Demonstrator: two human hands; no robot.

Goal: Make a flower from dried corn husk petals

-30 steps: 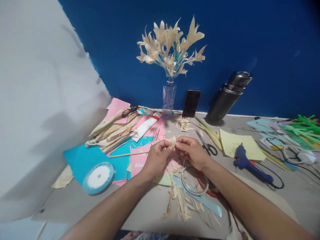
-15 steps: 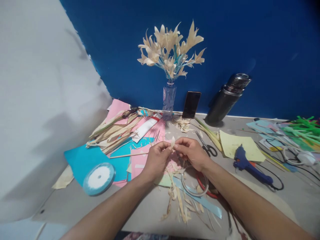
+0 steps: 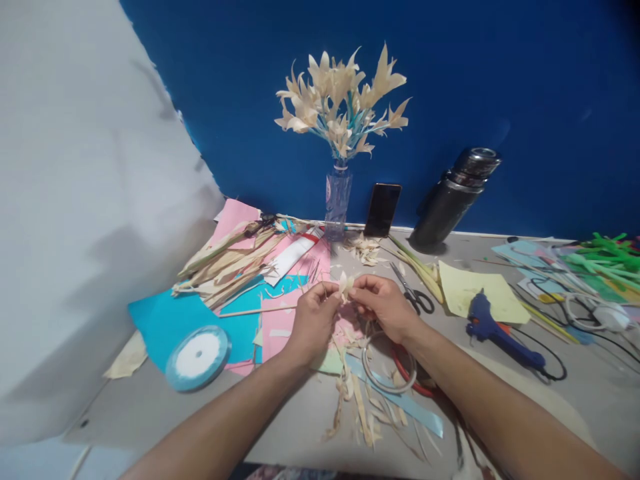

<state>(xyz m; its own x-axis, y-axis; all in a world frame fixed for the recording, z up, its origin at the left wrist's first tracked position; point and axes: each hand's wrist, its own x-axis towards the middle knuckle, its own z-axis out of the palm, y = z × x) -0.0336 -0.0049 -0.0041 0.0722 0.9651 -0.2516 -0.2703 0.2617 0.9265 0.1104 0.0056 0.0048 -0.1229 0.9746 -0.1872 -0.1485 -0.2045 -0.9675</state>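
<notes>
Cream petals sit at the centre of the frame, held between the left hand and the right hand, which come close together, both pinched on them. Below the hands, pale scraps and a white ring lie on a grey worktop. At upper centre, a clear bottle holds cream flowers. A phone and a dark flask lean against the blue wall. Scissors and a blue glue gun lie right of centre; a ribbon roll rests at lower left, on blue paper.
</notes>
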